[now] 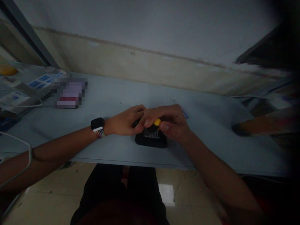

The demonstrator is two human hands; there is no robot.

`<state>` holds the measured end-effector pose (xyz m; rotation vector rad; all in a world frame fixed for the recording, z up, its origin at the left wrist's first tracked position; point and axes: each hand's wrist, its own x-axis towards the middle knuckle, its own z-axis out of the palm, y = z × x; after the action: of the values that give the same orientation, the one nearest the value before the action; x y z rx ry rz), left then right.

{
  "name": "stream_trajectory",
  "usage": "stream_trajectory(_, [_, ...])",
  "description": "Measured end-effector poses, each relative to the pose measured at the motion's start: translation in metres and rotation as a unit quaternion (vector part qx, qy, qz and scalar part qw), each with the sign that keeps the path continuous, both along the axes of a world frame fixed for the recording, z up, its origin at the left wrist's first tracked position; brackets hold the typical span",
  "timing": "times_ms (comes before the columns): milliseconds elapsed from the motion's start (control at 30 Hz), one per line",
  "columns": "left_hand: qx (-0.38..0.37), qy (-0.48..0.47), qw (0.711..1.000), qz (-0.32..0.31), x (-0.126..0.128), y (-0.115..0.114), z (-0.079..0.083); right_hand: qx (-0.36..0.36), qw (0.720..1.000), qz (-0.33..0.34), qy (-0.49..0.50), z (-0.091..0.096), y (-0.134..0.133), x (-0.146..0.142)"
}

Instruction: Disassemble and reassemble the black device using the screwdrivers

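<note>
A small black box-shaped device (151, 141) with a pale printed label lies on the table near its front edge. At its left side my left hand (128, 120) is closed, fingers curled onto the device and partly hidden by my other hand. Above the device, my right hand (172, 120) is closed around what looks like a screwdriver (157, 122) with a yellow-and-black handle. Its yellow end shows between thumb and fingers; the tip is out of sight. Behind my right hand lies a thin bluish thing (185, 113), mostly covered.
On the light blue-grey table (112, 90), a blurred-out flat item (71, 92) lies to the left. Farther left are white-and-blue boxes (39, 82) and a pale cable (30, 150). An orange-brown object (260, 125) stands at right. The wall (150, 65) closes the back.
</note>
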<state>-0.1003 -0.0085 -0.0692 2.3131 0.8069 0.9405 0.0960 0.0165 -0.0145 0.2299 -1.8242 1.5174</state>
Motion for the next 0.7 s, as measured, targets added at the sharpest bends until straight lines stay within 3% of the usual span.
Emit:
stream_trajectory(367, [-0.033,-0.018,0.999,-0.016,0.001,0.0,-0.001,-0.117,0.992,0.021,-0.035,-0.002,-0.01,-0.002])
stream_trajectory(700, [-0.029,-0.014,0.999,-0.026,-0.001,0.004,-0.007,-0.115,0.991,-0.037,-0.053,-0.01,-0.002,0.007])
